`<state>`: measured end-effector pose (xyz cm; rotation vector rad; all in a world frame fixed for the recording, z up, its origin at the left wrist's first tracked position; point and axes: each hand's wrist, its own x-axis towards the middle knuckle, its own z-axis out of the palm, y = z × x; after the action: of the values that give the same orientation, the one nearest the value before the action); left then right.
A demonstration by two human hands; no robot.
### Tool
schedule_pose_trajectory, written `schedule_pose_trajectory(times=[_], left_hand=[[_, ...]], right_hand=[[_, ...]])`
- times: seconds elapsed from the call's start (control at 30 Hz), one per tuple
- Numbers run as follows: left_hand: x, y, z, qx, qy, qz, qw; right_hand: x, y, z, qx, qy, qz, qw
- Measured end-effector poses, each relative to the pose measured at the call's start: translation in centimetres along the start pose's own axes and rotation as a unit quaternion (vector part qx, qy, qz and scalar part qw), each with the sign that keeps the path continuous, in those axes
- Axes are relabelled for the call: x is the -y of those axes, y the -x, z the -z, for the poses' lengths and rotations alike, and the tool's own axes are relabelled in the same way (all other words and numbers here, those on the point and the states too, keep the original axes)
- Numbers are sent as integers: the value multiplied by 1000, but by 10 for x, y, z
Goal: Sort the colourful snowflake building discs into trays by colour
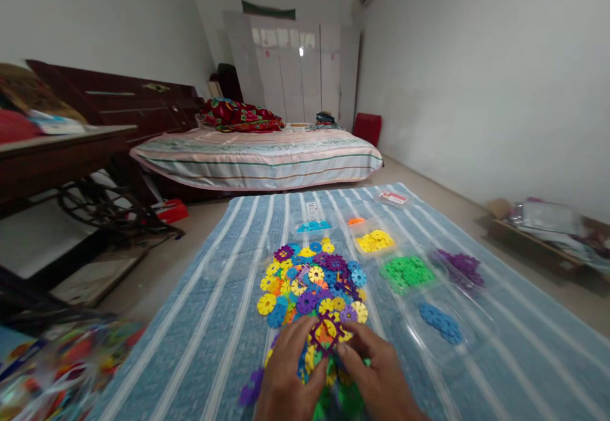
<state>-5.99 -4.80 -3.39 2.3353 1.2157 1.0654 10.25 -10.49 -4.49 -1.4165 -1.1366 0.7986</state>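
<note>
Near the front of the cloth, my left hand [288, 370] and my right hand [376, 364] come close together, both with curled fingers. Between their fingertips they grip a dark purple notched piece with an open middle [327, 333]; yellow and orange show through it. Whether it is one disc or several joined is too small to tell. Just beyond lies a loose pile of plastic snowflake discs [307, 300] in yellow, blue, purple and orange. Green discs [350, 400] lie under my hands, partly hidden. Purple discs [251, 388] sit left of my left hand.
To the right stand clear trays with sorted discs: blue [441, 323], purple [461, 268], green [407, 273], yellow [375, 240]. Another tray holds blue discs [313, 225] at the back. A striped blue cloth [210, 319] lies beneath. A bed [267, 157] is beyond.
</note>
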Motion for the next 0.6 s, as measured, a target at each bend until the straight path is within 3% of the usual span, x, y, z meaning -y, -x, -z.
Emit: schedule_pose_trajectory(times=[0.07, 0.13, 0.37, 0.5, 0.6], left_hand=[[-1, 2, -4, 1, 14, -12, 1000], [-2, 2, -8, -7, 36, 6, 999], [-10, 1, -16, -18, 202, 164, 965], [-17, 3, -15, -6, 258, 224, 940], [-25, 7, -14, -23, 259, 224, 939]], right_hand=[[10, -5, 3, 9, -73, -79, 994], [13, -8, 5, -3, -120, -110, 987], [3, -8, 3, -13, -235, -179, 955], [-3, -5, 6, 48, -269, -215, 938], [0, -2, 15, 97, -256, -209, 939]])
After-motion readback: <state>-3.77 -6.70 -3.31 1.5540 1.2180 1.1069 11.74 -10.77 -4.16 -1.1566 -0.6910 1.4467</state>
